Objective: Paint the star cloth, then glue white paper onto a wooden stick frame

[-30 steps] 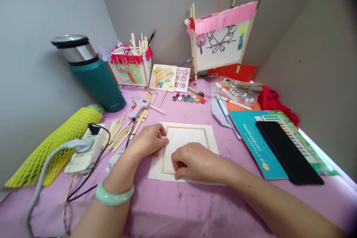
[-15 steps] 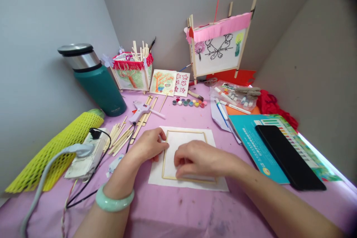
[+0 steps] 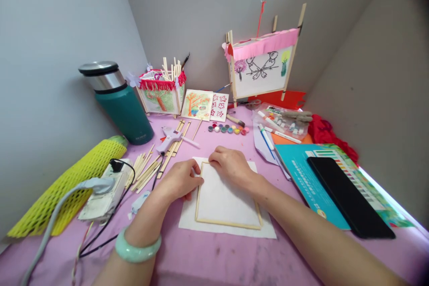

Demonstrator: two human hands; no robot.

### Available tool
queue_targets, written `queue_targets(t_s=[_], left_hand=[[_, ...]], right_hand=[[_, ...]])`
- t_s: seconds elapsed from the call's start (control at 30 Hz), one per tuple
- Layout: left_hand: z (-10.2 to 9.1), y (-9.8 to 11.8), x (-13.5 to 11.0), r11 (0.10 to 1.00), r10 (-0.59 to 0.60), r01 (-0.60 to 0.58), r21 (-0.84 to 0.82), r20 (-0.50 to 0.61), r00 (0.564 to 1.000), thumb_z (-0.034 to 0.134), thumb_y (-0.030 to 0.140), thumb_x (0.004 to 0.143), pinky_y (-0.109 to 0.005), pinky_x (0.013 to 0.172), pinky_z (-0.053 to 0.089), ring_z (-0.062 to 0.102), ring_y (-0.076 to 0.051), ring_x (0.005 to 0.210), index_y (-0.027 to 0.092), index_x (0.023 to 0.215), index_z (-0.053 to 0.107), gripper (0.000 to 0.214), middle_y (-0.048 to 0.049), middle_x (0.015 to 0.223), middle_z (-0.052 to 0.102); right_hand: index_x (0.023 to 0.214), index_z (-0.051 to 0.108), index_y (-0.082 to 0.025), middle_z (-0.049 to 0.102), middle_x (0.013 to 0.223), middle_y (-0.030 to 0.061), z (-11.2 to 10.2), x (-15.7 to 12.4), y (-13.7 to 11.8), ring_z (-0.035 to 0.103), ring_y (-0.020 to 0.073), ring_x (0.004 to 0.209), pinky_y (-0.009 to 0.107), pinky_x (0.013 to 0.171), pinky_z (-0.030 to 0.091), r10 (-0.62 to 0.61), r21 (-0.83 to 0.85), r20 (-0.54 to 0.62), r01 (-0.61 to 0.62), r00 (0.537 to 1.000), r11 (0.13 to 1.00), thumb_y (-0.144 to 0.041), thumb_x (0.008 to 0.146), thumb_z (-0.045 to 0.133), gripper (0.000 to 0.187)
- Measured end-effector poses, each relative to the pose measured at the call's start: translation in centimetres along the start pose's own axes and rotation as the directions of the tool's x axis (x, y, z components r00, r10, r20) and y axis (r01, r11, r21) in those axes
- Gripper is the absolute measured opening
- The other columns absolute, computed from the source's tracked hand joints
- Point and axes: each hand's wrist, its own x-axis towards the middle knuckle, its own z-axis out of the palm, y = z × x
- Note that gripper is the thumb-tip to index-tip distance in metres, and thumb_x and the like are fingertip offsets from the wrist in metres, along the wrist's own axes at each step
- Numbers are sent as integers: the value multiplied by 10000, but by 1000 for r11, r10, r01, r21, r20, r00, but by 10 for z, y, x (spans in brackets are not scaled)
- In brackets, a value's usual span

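Note:
A rectangular frame of thin wooden sticks (image 3: 228,224) lies on a sheet of white paper (image 3: 269,231). My left hand (image 3: 181,180) is closed at the frame's left side, with thumb and fingertips against the stick near the upper left corner. At the far side, my right hand (image 3: 233,167) has its fingers bent down and pressed on the top stick. That hand and forearm cover part of the top and right sticks. A green bangle (image 3: 137,246) circles my left wrist.
A glue gun (image 3: 169,138) lies by loose wooden sticks (image 3: 146,174). Left of them are a power strip (image 3: 103,201) and a teal bottle (image 3: 124,114). Paint pots (image 3: 229,129) and a stick-and-paper lantern (image 3: 263,69) are behind; a black phone (image 3: 348,196) lies on a blue pad (image 3: 308,187) at right.
My right hand has moved away from me, from the lower middle of the frame to its top stick. My left hand stays at the left side. The view has tilted slightly upward.

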Motion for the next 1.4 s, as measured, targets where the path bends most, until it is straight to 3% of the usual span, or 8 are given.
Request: queue_targets(t_s=[0.33, 1.1, 1.23, 1.4], left_hand=[[0, 1, -1, 1000, 2, -2, -4, 11, 1000, 523, 199, 690, -189, 295, 370, 557, -126, 351, 223, 836, 451, 164, 82, 523, 532], [0, 0, -1, 1000, 20, -19, -25, 6, 1000, 536, 200, 703, -181, 305, 366, 550, -115, 353, 227, 890, 476, 199, 85, 533, 526], [-1, 1, -1, 1000, 8, -8, -22, 8, 1000, 550, 201, 705, -179, 308, 362, 543, -114, 345, 221, 978, 487, 280, 85, 528, 533], [-3, 2, -3, 999, 26, -26, -24, -4, 1000, 575, 197, 718, -170, 322, 351, 553, -111, 357, 263, 1224, 462, 523, 88, 535, 542]], right_hand=[[790, 681, -194, 647, 810, 25, 4, -1, 1, 544, 134, 675, 268, 557, 256, -41, -53, -29, 40, 999, 998, -207, 854, 505, 188], [796, 679, -193, 636, 806, 21, 6, -3, 4, 531, 128, 684, 264, 573, 263, -82, -21, -47, 81, 996, 997, -181, 844, 521, 166], [796, 685, -190, 637, 819, 24, 5, -3, 3, 528, 124, 682, 264, 570, 265, -72, -5, -37, 72, 997, 997, -168, 839, 517, 175], [815, 688, -191, 632, 822, 27, 4, -5, 3, 535, 130, 708, 263, 590, 284, -82, 4, -47, 82, 995, 997, -187, 862, 493, 200]])
